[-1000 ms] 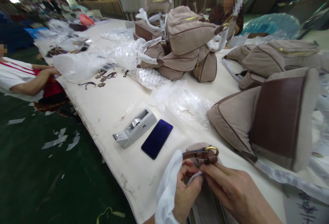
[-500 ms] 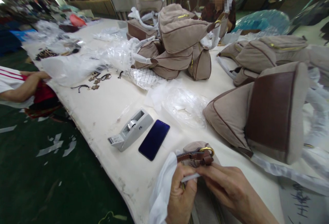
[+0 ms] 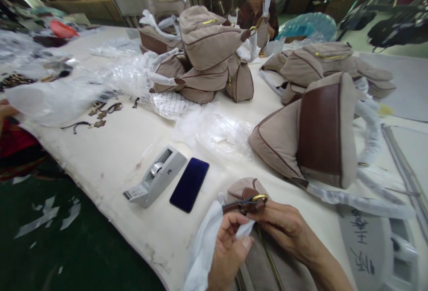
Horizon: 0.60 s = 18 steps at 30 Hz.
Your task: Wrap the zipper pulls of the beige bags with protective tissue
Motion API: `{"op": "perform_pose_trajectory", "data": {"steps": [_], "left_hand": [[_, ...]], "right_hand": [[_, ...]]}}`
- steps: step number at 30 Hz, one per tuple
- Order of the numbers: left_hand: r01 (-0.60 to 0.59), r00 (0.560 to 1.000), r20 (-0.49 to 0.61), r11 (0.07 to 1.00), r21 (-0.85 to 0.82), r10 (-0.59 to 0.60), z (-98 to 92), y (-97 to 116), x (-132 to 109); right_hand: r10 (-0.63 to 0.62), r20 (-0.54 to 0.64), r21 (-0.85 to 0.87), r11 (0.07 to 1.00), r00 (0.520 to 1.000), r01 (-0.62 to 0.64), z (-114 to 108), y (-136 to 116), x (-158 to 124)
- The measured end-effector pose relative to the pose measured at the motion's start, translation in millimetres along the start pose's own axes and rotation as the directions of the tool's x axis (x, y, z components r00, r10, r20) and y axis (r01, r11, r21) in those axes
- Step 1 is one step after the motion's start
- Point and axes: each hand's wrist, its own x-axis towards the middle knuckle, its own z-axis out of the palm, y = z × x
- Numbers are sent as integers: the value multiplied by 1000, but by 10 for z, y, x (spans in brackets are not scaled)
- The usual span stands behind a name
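A beige bag [image 3: 277,260] with brown leather trim and a gold zip lies at the table's near edge, below my hands. My left hand [image 3: 229,251] has its fingers curled round a strip of white wrapping [image 3: 202,246], which hangs down along the bag's left side. My right hand [image 3: 287,226] pinches the brown leather strap [image 3: 239,205] close to its gold ring [image 3: 260,197]. Its fingertips are partly hidden behind the strap and wrapping. Left of the bag are a dark phone [image 3: 190,185] and a grey tape dispenser [image 3: 155,176].
Beige bags are piled at the table's middle [image 3: 207,41], and another bag [image 3: 321,135] stands at the right. Clear plastic [image 3: 220,135] lies between. A second tape dispenser [image 3: 403,246] is at the lower right. People are at the far side and left edge.
The view has swung right, so everything sits further left. My left hand's fingers have loosened and shifted on the white wrapping. My right hand stays at the strap.
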Motion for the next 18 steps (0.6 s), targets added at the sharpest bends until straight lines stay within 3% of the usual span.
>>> {"op": "perform_pose_trajectory", "data": {"steps": [3, 8, 14, 18], "left_hand": [[74, 997, -25, 993, -94, -77, -4, 29, 22], [133, 989, -60, 990, -37, -135, -41, -24, 90], [189, 976, 68, 962, 197, -206, -91, -5, 159], [84, 985, 109, 918, 388, -137, -90, 20, 157]], "right_hand": [[-33, 4, 39, 999, 999, 33, 31, 16, 18], [-29, 24, 59, 998, 999, 27, 47, 6, 21], [-24, -8, 70, 997, 1000, 24, 80, 15, 24], [-1, -89, 36, 999, 996, 4, 103, -100, 24]]}}
